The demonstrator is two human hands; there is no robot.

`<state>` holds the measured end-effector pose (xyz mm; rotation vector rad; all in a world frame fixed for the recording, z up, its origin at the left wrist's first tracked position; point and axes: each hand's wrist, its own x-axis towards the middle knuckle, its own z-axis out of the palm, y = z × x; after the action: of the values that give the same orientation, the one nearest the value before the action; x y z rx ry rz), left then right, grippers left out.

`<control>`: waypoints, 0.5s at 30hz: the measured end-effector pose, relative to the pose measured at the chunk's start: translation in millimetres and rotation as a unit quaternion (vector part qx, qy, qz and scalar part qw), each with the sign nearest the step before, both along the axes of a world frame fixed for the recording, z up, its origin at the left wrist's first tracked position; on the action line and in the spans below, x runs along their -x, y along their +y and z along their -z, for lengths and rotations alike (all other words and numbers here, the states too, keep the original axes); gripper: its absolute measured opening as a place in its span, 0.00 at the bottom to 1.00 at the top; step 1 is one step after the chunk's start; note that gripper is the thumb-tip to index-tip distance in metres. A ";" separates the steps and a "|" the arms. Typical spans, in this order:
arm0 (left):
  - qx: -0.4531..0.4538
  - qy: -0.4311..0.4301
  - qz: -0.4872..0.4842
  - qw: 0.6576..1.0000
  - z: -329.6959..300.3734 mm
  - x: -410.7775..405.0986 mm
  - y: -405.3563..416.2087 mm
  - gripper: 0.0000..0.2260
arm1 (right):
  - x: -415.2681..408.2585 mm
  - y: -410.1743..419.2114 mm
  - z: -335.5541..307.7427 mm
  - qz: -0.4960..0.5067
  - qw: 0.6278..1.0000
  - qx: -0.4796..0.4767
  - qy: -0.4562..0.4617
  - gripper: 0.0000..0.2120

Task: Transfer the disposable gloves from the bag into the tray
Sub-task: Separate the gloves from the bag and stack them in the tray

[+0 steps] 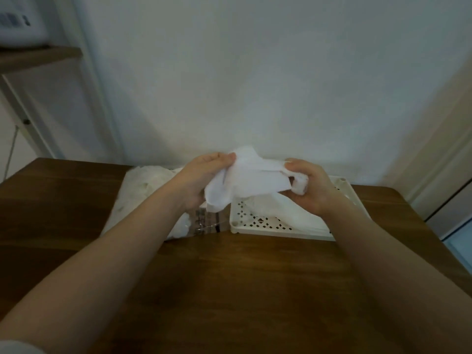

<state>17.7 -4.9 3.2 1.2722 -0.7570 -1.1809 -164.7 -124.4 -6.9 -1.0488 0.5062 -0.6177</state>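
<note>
On the brown wooden table, a clear plastic bag stuffed with white gloves lies at far left. The left hand pinches one end of a thin white disposable glove; the right hand grips its other end, holding it above the white perforated plastic tray, where more gloves lie.

You are reaching both bare forearms forward from the lower corners of the view, converging toward the middle. Your left hand is raised with its back toward you, fingers lying fairly straight and thumb closing against them to pinch the white disposable gloves. Your right hand is level with it and near it, its fingers curling round the other end of that bundle.
</note>
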 end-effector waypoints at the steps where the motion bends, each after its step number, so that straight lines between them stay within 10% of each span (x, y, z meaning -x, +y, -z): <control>1: -0.018 -0.022 0.000 1.000 -1.6 1.2 0.2 0.06 | 6.8 -1.3 -1.7 -0.025 0.999 -0.003 0.023 0.02; 5: -0.029 -0.099 0.047 0.994 -8.2 6.0 1.0 0.04 | 17.9 -10.9 -4.2 -0.026 0.938 0.230 0.258 0.12; 15: 0.003 -0.272 0.157 0.949 -26.9 14.5 3.1 0.11 | 6.5 18.6 -19.9 -0.145 0.917 0.327 0.178 0.05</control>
<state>3.2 -1.8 30.1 1.5328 -1.4088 -1.0747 -171.2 -105.9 13.0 -1.8592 0.4506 -0.3266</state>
